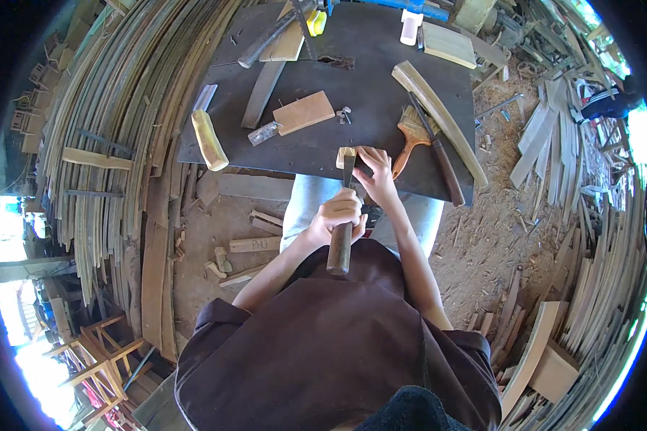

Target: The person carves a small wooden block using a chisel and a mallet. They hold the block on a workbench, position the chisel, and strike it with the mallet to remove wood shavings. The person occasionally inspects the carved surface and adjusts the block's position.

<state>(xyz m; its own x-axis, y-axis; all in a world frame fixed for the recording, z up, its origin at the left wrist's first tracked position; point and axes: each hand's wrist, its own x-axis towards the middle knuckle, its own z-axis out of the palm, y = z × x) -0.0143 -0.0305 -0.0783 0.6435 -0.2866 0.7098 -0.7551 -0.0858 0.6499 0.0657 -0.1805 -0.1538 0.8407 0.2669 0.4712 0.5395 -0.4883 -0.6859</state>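
Observation:
My left hand (338, 214) is wrapped round the wooden handle of a chisel (341, 248), its narrow blade pointing away from me. The blade's end meets a small pale wood piece (344, 157) at the table's near edge. Fingers of my right hand (376, 172) are closed at that piece's right side, steadying it; part of their grip is hidden. To the right lie a paintbrush (413, 135) with an orange handle and a long tool with a dark wooden handle (449, 174). A flat wood block (304, 113) sits beyond my hands.
The dark tabletop (370, 100) also carries a curved wood piece (208, 140), a long wood strip (438, 118), small metal bits (345, 115) and a pale board (448, 44). Stacked planks (133, 93) stand at left. Shavings and offcuts cover the floor (467, 237).

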